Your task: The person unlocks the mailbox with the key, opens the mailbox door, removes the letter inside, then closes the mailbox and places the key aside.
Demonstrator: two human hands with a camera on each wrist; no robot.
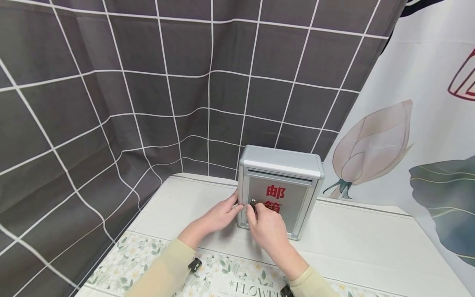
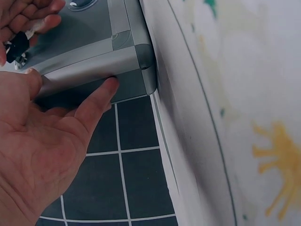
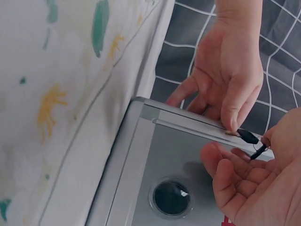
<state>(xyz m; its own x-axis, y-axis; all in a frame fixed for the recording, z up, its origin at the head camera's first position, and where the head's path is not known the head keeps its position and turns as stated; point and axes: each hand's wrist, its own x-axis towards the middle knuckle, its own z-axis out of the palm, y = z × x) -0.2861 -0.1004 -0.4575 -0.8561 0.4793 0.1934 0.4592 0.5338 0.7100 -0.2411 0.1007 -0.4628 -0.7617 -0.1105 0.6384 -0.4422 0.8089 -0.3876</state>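
A silver metal mailbox with red characters stands upright against the curtain. My left hand rests along its left side, thumb at the front edge; in the left wrist view that hand has its index finger stretched along the side panel. At the lock on the front's left part, my right hand pinches a black-headed key. The right wrist view has two black key heads, one near the left thumb and the other at the right hand's fingers. The lock there is mostly hidden.
A dark curtain with white grid lines hangs behind and to the left, and a white flowered curtain at the right. The white tablecloth has a floral band near me. A round window shows on the mailbox front.
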